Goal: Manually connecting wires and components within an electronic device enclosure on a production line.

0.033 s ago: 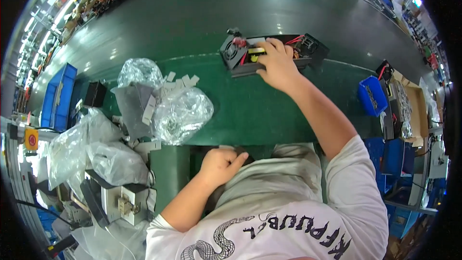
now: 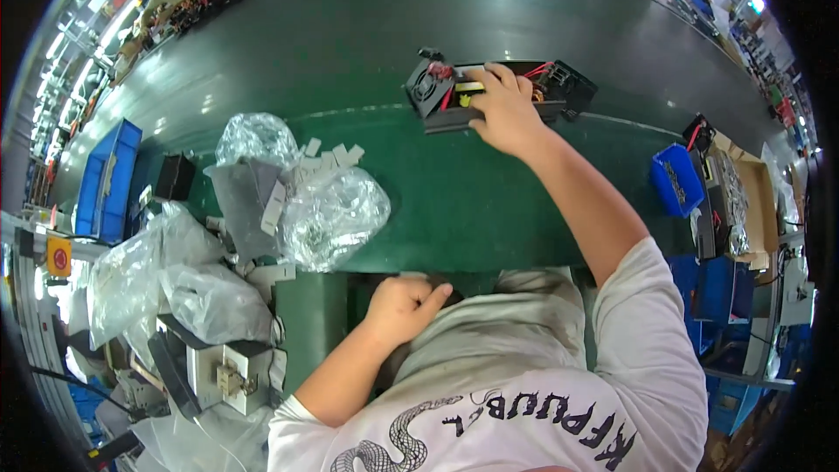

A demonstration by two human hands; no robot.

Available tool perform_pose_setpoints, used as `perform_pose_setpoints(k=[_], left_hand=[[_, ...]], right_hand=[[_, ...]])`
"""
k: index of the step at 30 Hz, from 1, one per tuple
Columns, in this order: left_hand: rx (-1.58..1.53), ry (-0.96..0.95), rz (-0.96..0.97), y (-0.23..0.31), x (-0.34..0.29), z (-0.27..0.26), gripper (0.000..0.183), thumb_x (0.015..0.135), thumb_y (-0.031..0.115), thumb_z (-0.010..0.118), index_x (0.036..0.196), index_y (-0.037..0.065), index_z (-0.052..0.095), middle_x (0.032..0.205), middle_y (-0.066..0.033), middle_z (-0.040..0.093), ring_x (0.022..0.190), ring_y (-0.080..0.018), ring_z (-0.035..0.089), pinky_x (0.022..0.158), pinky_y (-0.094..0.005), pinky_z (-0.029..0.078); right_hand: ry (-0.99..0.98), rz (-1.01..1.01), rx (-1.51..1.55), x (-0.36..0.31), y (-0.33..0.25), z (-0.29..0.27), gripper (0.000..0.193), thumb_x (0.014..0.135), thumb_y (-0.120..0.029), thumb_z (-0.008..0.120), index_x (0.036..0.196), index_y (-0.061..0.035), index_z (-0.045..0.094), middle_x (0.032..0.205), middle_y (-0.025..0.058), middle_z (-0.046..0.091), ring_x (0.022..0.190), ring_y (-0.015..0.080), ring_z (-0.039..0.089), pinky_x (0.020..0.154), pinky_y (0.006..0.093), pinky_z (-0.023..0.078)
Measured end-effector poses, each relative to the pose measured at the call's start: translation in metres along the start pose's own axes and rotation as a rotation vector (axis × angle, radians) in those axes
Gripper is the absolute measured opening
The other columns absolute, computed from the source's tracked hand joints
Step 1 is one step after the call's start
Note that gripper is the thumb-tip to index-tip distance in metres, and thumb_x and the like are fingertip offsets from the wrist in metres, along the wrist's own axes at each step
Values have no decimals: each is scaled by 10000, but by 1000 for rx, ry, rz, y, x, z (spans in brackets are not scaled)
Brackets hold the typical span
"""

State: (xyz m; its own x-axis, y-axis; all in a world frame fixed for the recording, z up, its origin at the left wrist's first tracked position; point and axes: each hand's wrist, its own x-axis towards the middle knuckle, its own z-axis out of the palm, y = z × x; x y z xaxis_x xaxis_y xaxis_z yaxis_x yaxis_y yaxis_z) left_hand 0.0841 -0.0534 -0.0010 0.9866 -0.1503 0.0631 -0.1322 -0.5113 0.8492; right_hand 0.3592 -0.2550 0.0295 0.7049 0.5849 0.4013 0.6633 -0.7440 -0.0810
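Two bare hands are in view. The right grip [image 2: 509, 114] lies over an open, long black metal casing [image 2: 453, 121] holding electronics, on the far part of the green bench [image 2: 489, 210]. Its thumb sits by the casing's near wall and its fingers reach over the inside; whether it clamps the casing cannot be told. Left of that grip are a black fan [image 2: 425, 87] and a yellow component [image 2: 465, 100]; right of it, red wires [image 2: 544, 68]. Since the previous picture, casing and hand appear slightly farther from the near edge, pose unchanged, which suggests handling goes on at the same place. Nearer and left lie clear plastic bags [image 2: 336, 218]; nearer and right, a small blue plastic bin [image 2: 677, 179]. The left grip [image 2: 404, 308], fingers curled, rests by the lap, its contents hidden.
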Motion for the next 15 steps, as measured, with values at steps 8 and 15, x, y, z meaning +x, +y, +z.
perform_pose_setpoints(k=[8,15], left_hand=[[-36,-132,106,-10,4,7,493,872,202,777,551,38,440,551,-121,431,478,-297,440,465,-407,338],[67,-118,-25,-6,2,2,369,884,136,738,617,14,515,605,-140,489,540,-309,491,516,-397,385]], right_hand=[[204,739,-191,158,106,21,456,722,-341,831,1134,-170,740,1419,77,573,1350,359,495,1023,556,456],[-132,-294,-55,64,-16,-34,248,782,-281,718,949,-98,725,1020,101,716,972,321,686,789,496,547]])
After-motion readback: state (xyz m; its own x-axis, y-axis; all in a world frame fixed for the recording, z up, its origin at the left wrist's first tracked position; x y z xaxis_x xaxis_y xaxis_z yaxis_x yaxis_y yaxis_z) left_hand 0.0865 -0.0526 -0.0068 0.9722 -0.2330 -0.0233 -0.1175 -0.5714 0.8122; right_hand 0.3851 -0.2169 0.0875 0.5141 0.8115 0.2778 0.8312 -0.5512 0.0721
